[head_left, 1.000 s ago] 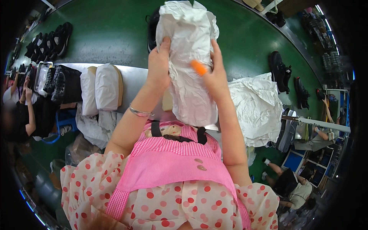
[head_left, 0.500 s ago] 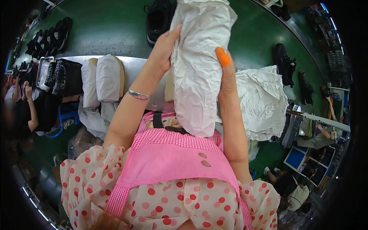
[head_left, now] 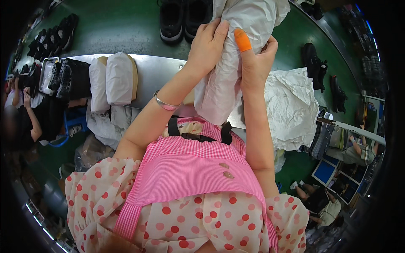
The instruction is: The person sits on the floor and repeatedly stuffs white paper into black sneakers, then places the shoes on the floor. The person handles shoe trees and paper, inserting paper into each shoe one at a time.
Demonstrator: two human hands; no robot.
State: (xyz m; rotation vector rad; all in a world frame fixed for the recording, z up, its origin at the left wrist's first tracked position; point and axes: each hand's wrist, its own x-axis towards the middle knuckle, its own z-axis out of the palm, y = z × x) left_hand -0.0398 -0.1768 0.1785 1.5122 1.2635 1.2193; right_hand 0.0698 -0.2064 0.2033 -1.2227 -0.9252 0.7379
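— White paper bundle (head_left: 236, 63): where does it sit, and who has it?

— It is raised in front of the person's chest, above the near edge of the bench (head_left: 156, 78), running from the top of the view down toward the pink checked apron (head_left: 190, 168). Both hands are closed on it. The left hand (head_left: 207, 46) wraps its fingers around the left side of the crumpled paper, and the right hand (head_left: 257, 61) clamps the right side, one finger in an orange finger cover (head_left: 242, 40) lying flat along the paper.

— What is the largest thing around it?

— The green floor (head_left: 114, 25) beyond the bench, then the grey metal bench itself, which crosses the view under the forearms.

— And on the bench?

— To the right, a loose heap of crumpled white paper (head_left: 291, 109), just beside the right forearm. To the left, two paper-wrapped parcels (head_left: 112, 80) stand side by side, with dark shoes (head_left: 67, 78) next to them near a small tray.

— Anything else near the hands?

— A pair of black shoes (head_left: 181, 19) lies on the floor just above the left hand. More dark shoes (head_left: 314, 63) lie farther right on the green. A silver bracelet (head_left: 165, 104) circles the left wrist.

— Other people?

— A person's arm (head_left: 31, 122) shows at the left rim, and seated people at lower right, well apart from the bundle.
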